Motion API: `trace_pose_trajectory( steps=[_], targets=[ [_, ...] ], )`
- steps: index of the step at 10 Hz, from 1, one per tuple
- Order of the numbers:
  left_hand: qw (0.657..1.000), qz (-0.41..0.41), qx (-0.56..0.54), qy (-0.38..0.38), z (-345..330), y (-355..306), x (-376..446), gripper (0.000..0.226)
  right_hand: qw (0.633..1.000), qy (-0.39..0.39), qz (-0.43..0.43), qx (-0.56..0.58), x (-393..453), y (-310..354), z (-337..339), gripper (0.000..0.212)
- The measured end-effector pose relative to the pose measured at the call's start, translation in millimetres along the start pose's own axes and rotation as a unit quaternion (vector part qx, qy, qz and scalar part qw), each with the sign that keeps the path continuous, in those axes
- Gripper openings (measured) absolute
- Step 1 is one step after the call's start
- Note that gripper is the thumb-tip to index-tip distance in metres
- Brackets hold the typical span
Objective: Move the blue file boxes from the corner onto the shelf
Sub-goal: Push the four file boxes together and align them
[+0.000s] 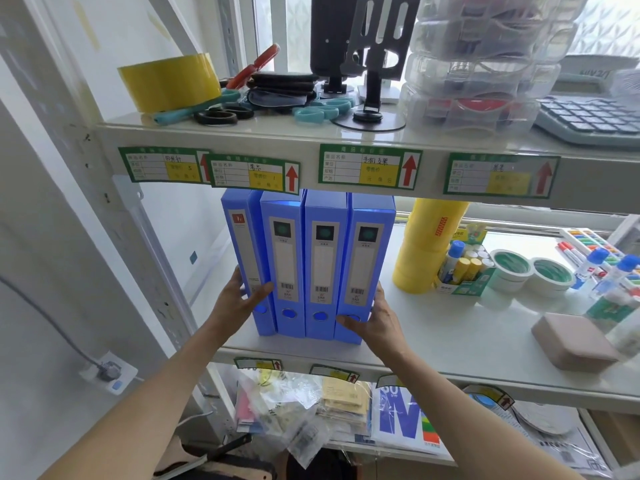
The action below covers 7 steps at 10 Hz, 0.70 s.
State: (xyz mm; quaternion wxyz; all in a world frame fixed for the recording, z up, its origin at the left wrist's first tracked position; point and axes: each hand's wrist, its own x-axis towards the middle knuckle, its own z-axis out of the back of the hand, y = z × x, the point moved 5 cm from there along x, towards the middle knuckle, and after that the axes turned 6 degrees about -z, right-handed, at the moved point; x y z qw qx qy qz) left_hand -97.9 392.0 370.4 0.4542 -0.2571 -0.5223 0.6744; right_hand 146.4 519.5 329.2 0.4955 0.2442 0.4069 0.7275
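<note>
Several blue file boxes stand upright side by side at the left end of the middle shelf, spines facing me. My left hand grips the leftmost box near its bottom, thumb across the spine. My right hand presses the lower right side of the rightmost box, thumb on its spine. The row is squeezed between both hands.
Right of the boxes on the same shelf are a yellow tape stack, a glue-stick carton, white tape rolls and a tan case. The upper shelf holds tape, scissors, stands, clear containers. A wall socket is lower left.
</note>
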Motion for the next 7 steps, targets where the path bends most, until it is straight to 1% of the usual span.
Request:
trace_pose_trajectory(
  steps=[2, 3, 4, 6, 7],
  targets=[
    [1.000, -0.004, 0.002, 0.007, 0, -1, 3, 0.115, 1.000, 0.005, -0.002, 0.005, 0, 2, 1, 0.099],
    [1.000, -0.001, 0.004, 0.007, -2, -5, 1, 0.103, 1.000, 0.003, -0.014, 0.011, -1, 2, 4, 0.101],
    [1.000, 0.001, 0.004, -0.008, -5, -4, 2, 0.070, 1.000, 0.001, -0.013, 0.018, -2, 3, 6, 0.107],
    [0.999, -0.019, 0.024, -0.016, -7, -15, -4, 0.063, 1.000, -0.005, -0.020, 0.011, -7, 8, 14, 0.118],
    [0.996, 0.003, 0.084, -0.011, -8, -23, -7, 0.059, 1.000, 0.000, -0.023, 0.012, -12, 15, 20, 0.120]
  ],
)
